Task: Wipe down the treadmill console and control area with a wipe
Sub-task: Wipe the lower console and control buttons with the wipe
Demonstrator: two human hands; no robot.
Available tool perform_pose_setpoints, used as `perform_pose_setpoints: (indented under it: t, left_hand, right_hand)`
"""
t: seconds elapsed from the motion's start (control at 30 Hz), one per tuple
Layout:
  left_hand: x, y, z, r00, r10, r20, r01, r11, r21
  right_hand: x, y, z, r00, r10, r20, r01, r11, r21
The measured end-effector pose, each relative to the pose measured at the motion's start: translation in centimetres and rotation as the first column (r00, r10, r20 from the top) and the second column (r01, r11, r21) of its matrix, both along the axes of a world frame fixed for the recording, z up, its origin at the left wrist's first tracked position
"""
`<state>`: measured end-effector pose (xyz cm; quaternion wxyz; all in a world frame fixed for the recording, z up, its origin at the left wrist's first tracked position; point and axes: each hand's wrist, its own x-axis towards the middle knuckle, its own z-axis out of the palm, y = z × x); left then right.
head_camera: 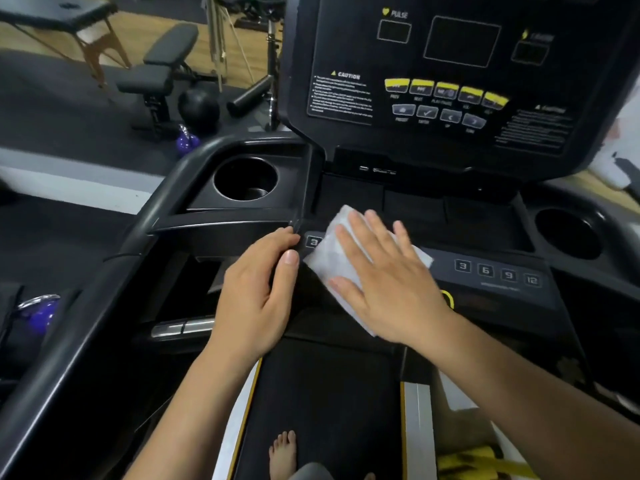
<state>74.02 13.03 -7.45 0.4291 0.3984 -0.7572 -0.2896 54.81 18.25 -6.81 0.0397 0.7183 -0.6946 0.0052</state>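
now right hand (391, 282), fingers flat and spread, presses white wipe (329, 258) onto control panel (491, 271); left hand (258, 292) grips the panel's left edge, fingers curled.

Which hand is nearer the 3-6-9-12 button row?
Right. The right hand presses the wipe just left of the button row; the left hand holds the console edge farther left.

Upper console (346, 36): word "PULSE" (398, 14) stood at top, beside yellow heart sign. Left sticker (341, 95) carried heading "CAUTION" with warning triangle; small print below was unreadable. Lower control strip (443, 262): right keys (485, 270) showed 3, 6, 9, 12; one left key (313, 242) showed 3. Captions under yellow keys (446, 89) were too blurred.
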Motion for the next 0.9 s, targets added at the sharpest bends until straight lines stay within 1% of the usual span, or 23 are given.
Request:
perform_pose_setpoints:
  t: [0.17, 0.23, 0.3, 0.33, 0.4, 0.47, 0.5, 0.57, 0.63, 0.67, 0.73, 0.8, 0.83, 0.9]
  left_hand:
    - [-3.3, 0.9, 0.4, 0.989, -0.125, 0.077, 0.126, 0.992, 0.001]
    - [-4.8, 1.2, 0.4, 0.977, -0.179, 0.115, 0.182, 0.983, -0.008]
    - [-6.1, 1.5, 0.3, 0.962, -0.229, 0.148, 0.234, 0.972, -0.017]
    - [-6.7, 1.7, 0.3, 0.954, -0.251, 0.162, 0.258, 0.966, -0.025]
    - [-7.7, 2.1, 0.1, 0.94, -0.286, 0.188, 0.296, 0.955, -0.031]
    - [-8.2, 2.5, 0.0, 0.931, -0.3, 0.208, 0.314, 0.949, -0.034]
    - [-8.5, 2.7, -0.1, 0.928, -0.303, 0.219, 0.318, 0.947, -0.038]
    - [-8.8, 3.0, -0.2, 0.923, -0.302, 0.239, 0.322, 0.945, -0.05]
    - [-9.1, 3.0, 0.0, 0.919, -0.302, 0.253, 0.327, 0.943, -0.061]
    - [-9.2, 3.0, 0.1, 0.917, -0.306, 0.256, 0.332, 0.941, -0.063]
    - [-9.5, 3.0, 0.5, 0.917, -0.311, 0.25, 0.338, 0.939, -0.071]
    - [-9.7, 3.1, 0.9, 0.917, -0.314, 0.246, 0.341, 0.937, -0.075]
    - [-9.6, 3.2, 1.0, 0.917, -0.315, 0.246, 0.342, 0.937, -0.075]
    - [-9.2, 3.2, 0.9, 0.919, -0.307, 0.246, 0.335, 0.939, -0.078]
  right_hand:
    - [-6.8, 6.1, -0.5, 0.972, -0.237, -0.005, 0.237, 0.971, 0.008]
    - [-9.6, 8.8, -0.7, 0.933, -0.36, -0.018, 0.36, 0.933, 0.0]
    - [-11.7, 11.4, -0.9, 0.874, -0.485, -0.005, 0.485, 0.874, 0.012]
    - [-12.6, 12.6, -1.1, 0.84, -0.541, 0.032, 0.541, 0.841, 0.021]
    - [-13.1, 14.9, -1.6, 0.745, -0.637, 0.199, 0.647, 0.762, 0.019]
    - [-12.2, 16.8, -2.1, 0.633, -0.667, 0.393, 0.722, 0.692, 0.011]
    - [-11.6, 17.6, -2.3, 0.608, -0.665, 0.434, 0.739, 0.674, -0.002]
    - [-11.0, 18.2, -2.0, 0.606, -0.649, 0.46, 0.737, 0.676, -0.017]
    - [-11.5, 16.8, -1.4, 0.587, -0.653, 0.478, 0.737, 0.676, 0.019]
    - [-12.0, 15.5, -1.2, 0.577, -0.671, 0.465, 0.749, 0.662, 0.026]
    - [-12.9, 12.6, -1.2, 0.585, -0.699, 0.411, 0.774, 0.633, -0.026]
    - [-13.0, 10.8, -1.3, 0.614, -0.712, 0.342, 0.777, 0.62, -0.104]
    - [-12.7, 10.6, -1.4, 0.634, -0.705, 0.318, 0.766, 0.63, -0.129]
    - [-11.7, 12.2, -1.7, 0.711, -0.655, 0.257, 0.698, 0.702, -0.143]
